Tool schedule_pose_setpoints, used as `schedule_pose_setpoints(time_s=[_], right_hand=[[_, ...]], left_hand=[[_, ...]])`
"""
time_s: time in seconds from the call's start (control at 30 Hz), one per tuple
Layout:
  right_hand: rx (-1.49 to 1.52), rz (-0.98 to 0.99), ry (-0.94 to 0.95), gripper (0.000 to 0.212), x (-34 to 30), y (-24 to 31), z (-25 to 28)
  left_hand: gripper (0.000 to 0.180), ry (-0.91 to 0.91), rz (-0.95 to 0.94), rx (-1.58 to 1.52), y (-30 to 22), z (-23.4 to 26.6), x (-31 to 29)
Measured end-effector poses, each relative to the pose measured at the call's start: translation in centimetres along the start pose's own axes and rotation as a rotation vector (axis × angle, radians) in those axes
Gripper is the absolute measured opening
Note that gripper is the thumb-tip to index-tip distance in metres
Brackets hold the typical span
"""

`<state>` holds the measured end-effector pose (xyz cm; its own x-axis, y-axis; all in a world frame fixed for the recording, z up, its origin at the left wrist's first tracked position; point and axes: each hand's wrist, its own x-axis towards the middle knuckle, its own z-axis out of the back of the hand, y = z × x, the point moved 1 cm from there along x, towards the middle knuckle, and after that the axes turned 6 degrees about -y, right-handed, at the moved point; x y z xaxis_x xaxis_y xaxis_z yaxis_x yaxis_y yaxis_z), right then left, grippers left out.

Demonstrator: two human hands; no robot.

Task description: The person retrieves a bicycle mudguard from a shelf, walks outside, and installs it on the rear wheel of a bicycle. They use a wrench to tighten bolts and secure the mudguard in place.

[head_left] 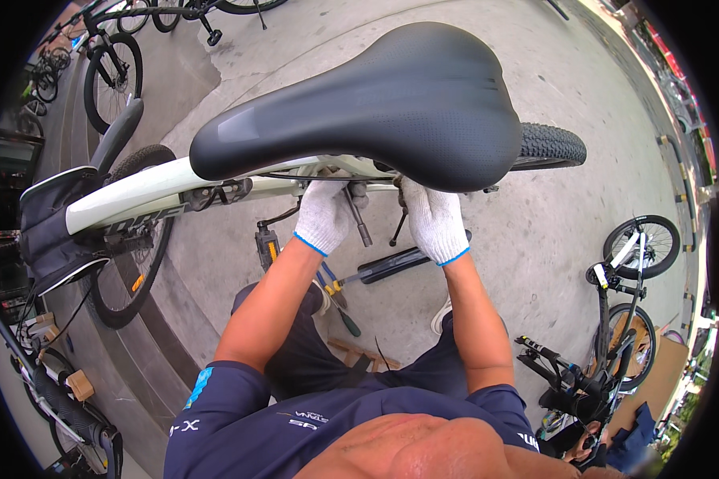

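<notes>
White bike (128, 194) topped by tapered, dotted black saddle (375, 100); metal rod (361, 225) held in knit-gloved left hand (323, 211); right hand (438, 217) grip can't be told.

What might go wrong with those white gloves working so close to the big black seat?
The metal rod by the gloved left hand might slip and bump it. The black seat partly hides the gloved right hand, so a pinch could come unseen. And the green-handled tool lies down between the shoes, so someone might step on it.
</notes>
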<state>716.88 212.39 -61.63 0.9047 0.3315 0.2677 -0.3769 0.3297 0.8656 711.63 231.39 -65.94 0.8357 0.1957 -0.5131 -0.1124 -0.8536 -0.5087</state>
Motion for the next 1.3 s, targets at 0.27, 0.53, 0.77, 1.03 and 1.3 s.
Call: schedule_pose_setpoints(time_s=[0.27,0.53,0.77,1.03,1.3], right_hand=[[0.382,-0.658,0.154,0.033,1.1,2.3,1.7],[0.314,-0.703,0.254,0.032,2.0,4.6,1.6],[0.356,-0.678,0.283,0.029,1.8,5.2,1.4],[0.327,-0.602,0.314,0.032,1.5,5.7,0.8],[0.214,-0.522,0.331,0.029,1.3,5.7,0.7]], left_hand=[[0.027,0.032,-0.039,-0.155,0.7,0.4,1.2],[0.024,0.025,-0.044,-0.132,1.0,0.0,1.2],[0.031,0.038,0.018,-0.180,0.7,0.0,1.0],[0.036,0.070,-0.028,-0.136,1.6,0.7,1.4],[0.020,0.021,0.016,-0.099,1.2,0.7,1.5]])
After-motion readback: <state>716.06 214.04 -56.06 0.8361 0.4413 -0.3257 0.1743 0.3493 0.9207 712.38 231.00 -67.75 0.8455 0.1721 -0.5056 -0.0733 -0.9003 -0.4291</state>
